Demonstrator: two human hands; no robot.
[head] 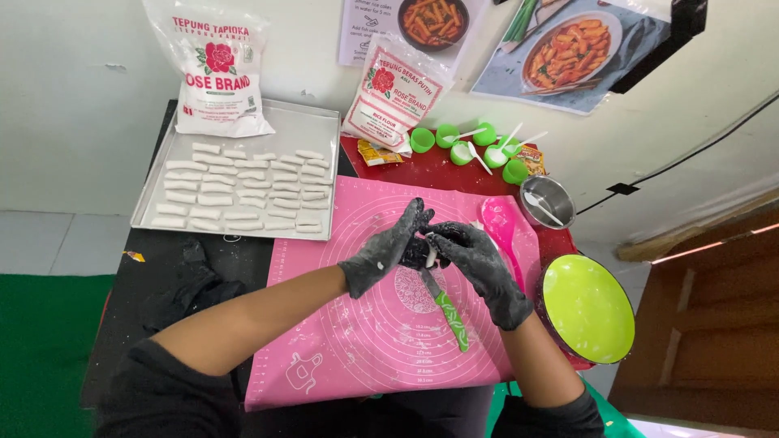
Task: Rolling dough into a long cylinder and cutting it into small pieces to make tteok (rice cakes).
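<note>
Both my hands wear black gloves dusted with flour and meet above the pink silicone mat [357,341]. My left hand [388,247] and my right hand [477,264] press together around a small piece of white dough [432,256], mostly hidden between the fingers. A knife with a green patterned handle [451,318] lies on the mat just under my right hand. A pink spatula [501,227] rests on the mat's far right.
A metal tray [316,130] at the back left holds rows of white dough sticks [243,188]. Two flour bags [217,69] lean on the wall. Green cups with white spoons [471,146], a steel bowl [547,203] and a lime-green bowl [586,307] stand right.
</note>
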